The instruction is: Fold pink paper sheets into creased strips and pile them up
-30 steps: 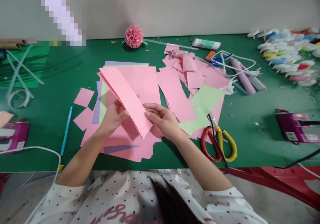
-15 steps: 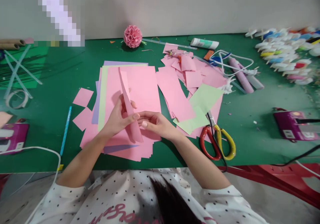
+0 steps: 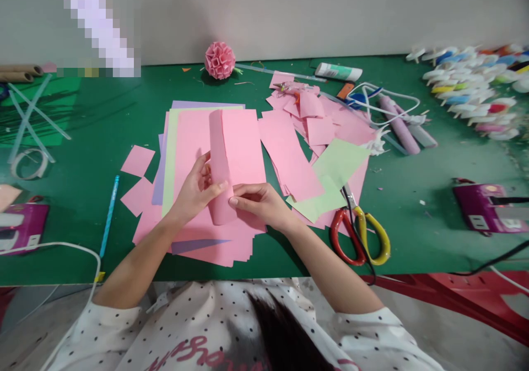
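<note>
A long strip of pink paper [image 3: 220, 156] stands raised over a stack of pink sheets [image 3: 248, 139], its broad face toward me. My left hand [image 3: 197, 190] grips the strip, thumb across its front and fingers behind it. At the strip's lower right edge, my right hand [image 3: 260, 203] pinches the paper between thumb and fingers. Light green and purple sheets [image 3: 158, 181] show along the stack's left side. More cut pink strips [image 3: 291, 156] lie just right of the stack.
Scissors [image 3: 359, 236] with red and yellow handles lie right of my right arm. Pink scraps, a light green sheet [image 3: 339, 164], a glue stick [image 3: 338, 72] and a glue gun [image 3: 399, 123] sit beyond. A pink paper ball [image 3: 220, 60] rests by the wall; a blue pencil [image 3: 109, 216] lies left.
The pink strip has turned from nearly edge-on to show its broad face. My right hand has closed its fingers on the strip's edge; my left hand keeps its hold.
</note>
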Demonstrator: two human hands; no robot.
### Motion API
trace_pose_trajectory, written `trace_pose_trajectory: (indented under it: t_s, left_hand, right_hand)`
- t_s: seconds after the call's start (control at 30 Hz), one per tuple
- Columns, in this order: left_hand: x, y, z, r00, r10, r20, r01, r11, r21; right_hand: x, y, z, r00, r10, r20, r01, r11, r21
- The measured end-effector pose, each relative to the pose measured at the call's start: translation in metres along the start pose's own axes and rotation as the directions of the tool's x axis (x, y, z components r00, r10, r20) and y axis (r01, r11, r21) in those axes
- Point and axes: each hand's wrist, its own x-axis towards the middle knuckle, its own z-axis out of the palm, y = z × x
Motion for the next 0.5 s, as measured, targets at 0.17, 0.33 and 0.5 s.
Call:
trace_pose_trajectory:
  t_s: [0.17, 0.33, 0.5]
  left_hand:
    - [-0.002, 0.001, -0.007, 0.991, -0.131, -0.01, 0.129, 0.986, -0.11]
    - [-0.006, 0.007, -0.008, 0.971, -0.17, 0.169, 0.2, 0.963, -0.178]
    - [-0.006, 0.012, 0.0, 0.954, -0.131, 0.269, 0.175, 0.974, -0.146]
  right_hand:
    - [0.0, 0.001, 0.0, 0.994, -0.019, -0.11, 0.025, 0.999, 0.048]
    - [0.001, 0.006, -0.002, 0.996, -0.075, -0.052, 0.08, 0.991, 0.111]
    - [0.003, 0.008, -0.003, 0.978, -0.206, -0.046, 0.21, 0.972, 0.106]
